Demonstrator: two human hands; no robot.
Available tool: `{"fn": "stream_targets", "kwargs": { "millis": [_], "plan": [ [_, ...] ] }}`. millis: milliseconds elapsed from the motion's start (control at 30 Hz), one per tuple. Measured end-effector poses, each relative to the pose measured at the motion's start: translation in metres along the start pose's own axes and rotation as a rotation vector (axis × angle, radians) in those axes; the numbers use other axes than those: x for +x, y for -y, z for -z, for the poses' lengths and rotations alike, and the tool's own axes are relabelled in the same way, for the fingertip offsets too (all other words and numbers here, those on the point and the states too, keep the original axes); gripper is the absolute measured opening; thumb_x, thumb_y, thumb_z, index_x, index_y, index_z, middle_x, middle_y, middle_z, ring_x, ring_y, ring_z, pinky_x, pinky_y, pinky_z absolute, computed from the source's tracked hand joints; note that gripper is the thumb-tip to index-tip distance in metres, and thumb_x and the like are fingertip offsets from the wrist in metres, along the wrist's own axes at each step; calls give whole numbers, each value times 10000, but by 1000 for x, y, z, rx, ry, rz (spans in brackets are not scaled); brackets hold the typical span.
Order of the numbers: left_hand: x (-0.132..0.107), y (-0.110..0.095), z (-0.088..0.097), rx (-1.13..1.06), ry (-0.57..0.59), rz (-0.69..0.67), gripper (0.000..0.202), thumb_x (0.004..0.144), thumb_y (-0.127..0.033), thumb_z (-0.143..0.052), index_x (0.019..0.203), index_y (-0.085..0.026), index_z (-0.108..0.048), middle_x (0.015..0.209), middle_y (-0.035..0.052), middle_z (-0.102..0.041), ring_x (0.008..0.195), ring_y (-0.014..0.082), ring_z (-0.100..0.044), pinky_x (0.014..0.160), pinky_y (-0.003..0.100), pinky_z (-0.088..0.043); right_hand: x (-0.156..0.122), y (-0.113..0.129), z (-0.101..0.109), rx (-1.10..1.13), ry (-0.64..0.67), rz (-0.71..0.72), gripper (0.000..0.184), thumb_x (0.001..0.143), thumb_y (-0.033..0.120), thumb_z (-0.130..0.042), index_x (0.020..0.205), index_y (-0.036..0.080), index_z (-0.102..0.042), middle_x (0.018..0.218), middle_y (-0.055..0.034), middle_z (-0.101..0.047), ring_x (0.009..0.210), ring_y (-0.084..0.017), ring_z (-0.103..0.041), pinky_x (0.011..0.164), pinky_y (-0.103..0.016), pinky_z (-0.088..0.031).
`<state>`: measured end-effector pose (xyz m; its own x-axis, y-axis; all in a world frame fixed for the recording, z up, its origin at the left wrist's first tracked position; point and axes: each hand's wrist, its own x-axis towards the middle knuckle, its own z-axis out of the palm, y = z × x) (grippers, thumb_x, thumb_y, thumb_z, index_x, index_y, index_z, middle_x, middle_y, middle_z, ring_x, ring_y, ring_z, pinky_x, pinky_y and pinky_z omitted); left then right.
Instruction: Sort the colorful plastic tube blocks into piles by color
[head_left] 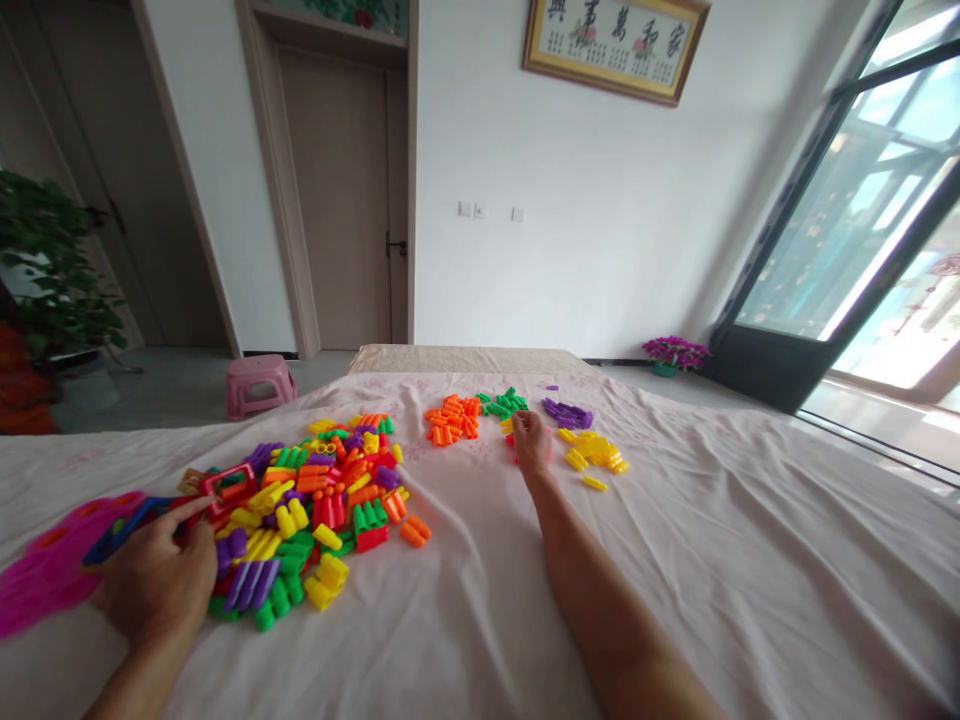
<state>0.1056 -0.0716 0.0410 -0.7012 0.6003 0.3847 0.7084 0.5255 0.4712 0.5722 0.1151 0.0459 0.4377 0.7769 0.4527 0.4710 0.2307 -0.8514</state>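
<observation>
My left hand rests at the left edge of a mixed heap of plastic building blocks, its index finger stretched toward a red frame-shaped piece. Partly under that hand lies a blue piece, beside a pink plastic sheet-like thing. Farther out, my right hand is closed, fingers pointing down over some red pieces. A bit of yellow shows by its fingertips; whether it is held I cannot tell. Around it lie orange blocks, green blocks, purple blocks and yellow blocks.
A pale wrinkled cloth covers the surface under the blocks. Beyond it are a pink stool, a leafy potted plant, a door and a pot of magenta flowers. Tall glass panes stand at the right.
</observation>
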Motion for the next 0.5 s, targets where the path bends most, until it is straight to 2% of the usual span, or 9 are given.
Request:
{"fn": "stream_targets", "kwargs": {
  "millis": [100,200,267,400,500],
  "plan": [
    [0,0,1,7,-10,2,549,896,-530,-365,1198,-246,-725,1107,160,-707,898,316,-637,647,373,-414,18,-16,30,-109,-224,-54,384,858,461,-497,980,161,-704,967,-114,-711,884,-247,-630,806,-350,-468],
    [1,2,-1,0,-13,-11,557,898,-535,-360,1197,-239,-725,1093,160,-710,888,307,-639,654,366,-430,26,-26,54,-210,-436,-139,402,892,422,-455,1086,172,-703,1140,-142,-656,987,-270,-606,866,-379,-446],
    [2,4,-2,-1,-10,-13,555,897,-535,-364,1196,-241,-726,1089,162,-712,876,305,-639,649,363,-434,28,-29,65,-264,-530,-191,421,907,402,-432,1168,183,-680,1232,-157,-601,1060,-298,-578,885,-404,-434],
    [3,5,-5,2,-18,-5,556,893,-537,-362,1196,-247,-726,1110,156,-710,872,302,-638,657,363,-438,26,-32,70,-374,-546,-166,444,896,294,-402,1254,192,-644,1267,-159,-568,1140,-325,-529,916,-430,-414],
    [4,7,-7,-19,-2,-3,563,882,-540,-368,1206,-243,-720,1098,160,-703,863,304,-631,671,368,-442,23,-36,64,-532,-378,-109,454,875,221,-406,1247,222,-667,1246,-134,-614,1158,-319,-518,937,-432,-400]
  ]
}}
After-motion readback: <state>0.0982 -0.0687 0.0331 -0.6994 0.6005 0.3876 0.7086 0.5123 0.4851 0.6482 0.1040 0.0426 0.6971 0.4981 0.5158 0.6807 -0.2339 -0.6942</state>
